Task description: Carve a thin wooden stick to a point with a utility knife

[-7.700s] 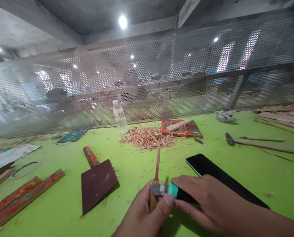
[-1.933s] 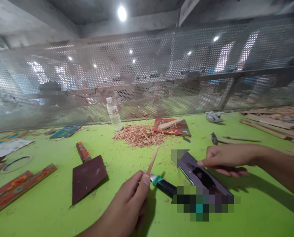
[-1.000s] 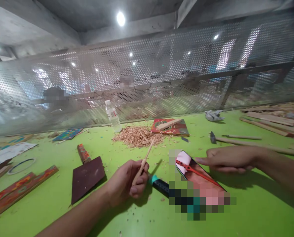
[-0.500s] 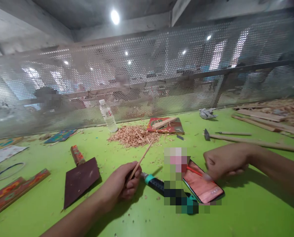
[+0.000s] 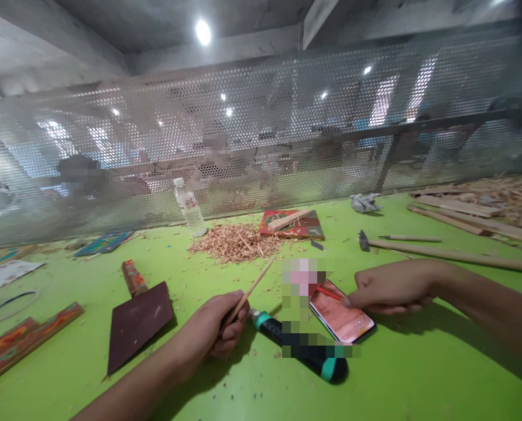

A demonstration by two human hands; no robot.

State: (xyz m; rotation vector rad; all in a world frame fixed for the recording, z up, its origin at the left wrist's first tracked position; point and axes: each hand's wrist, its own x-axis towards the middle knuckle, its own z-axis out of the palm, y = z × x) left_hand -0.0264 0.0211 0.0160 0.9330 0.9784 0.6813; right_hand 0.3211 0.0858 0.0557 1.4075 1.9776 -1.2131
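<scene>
My left hand [image 5: 226, 321] is closed round a thin wooden stick [image 5: 258, 279], which points up and away towards the shavings. My right hand [image 5: 395, 286] has its fingers curled, with a digit pressed on the right side of a smartphone [image 5: 346, 316] whose screen shows a reddish wood-like picture. Whether fingers lie beneath the phone is hidden. Between the hands a tool with a black and teal handle [image 5: 278, 330] lies on the green table [image 5: 419, 374]. Its front end sits beside my left hand. Blurred blocks cover part of the phone and handle.
Wood shavings [image 5: 239, 242] lie ahead, beside a water bottle [image 5: 191, 207] and a painted board [image 5: 294, 231]. A hammer [image 5: 440, 252] is at the right. Dark brown sandpaper [image 5: 140, 327] and painted wood pieces [image 5: 33, 345] lie left. A perforated metal screen [image 5: 261, 128] stands behind.
The phone has shifted left and away from me together with my right fingertip, uncovering more of the black and teal handle's end. My left hand and stick stay nearly in place.
</scene>
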